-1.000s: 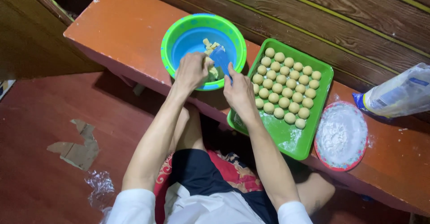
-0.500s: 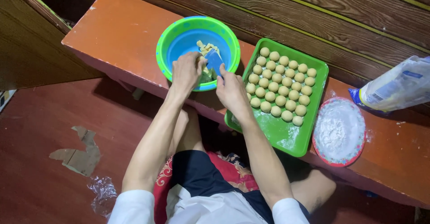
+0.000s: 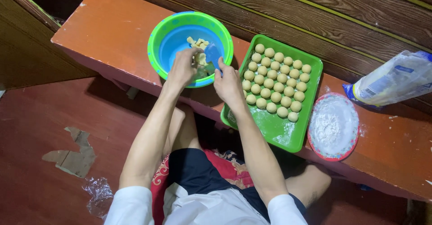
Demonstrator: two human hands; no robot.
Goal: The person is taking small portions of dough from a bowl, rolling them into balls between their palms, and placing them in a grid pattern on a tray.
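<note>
Dough sat as pale scraps in the blue-and-green bowl at the near edge of the orange bench. Left hand pinched a piece of it, fingers narrowed. Right hand hovered just beside the bowl rim, fingers loosely curled, holding nothing discernible. Green tray of dough balls lay to the right, next to a floured plate.

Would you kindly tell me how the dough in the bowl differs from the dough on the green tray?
The dough in the bowl lies in a few loose, irregular pieces; the dough balls on the green tray are many, round and set in neat rows. The left hand touches the bowl's pieces; the tray's balls lie untouched. Both are pale yellow.
</note>
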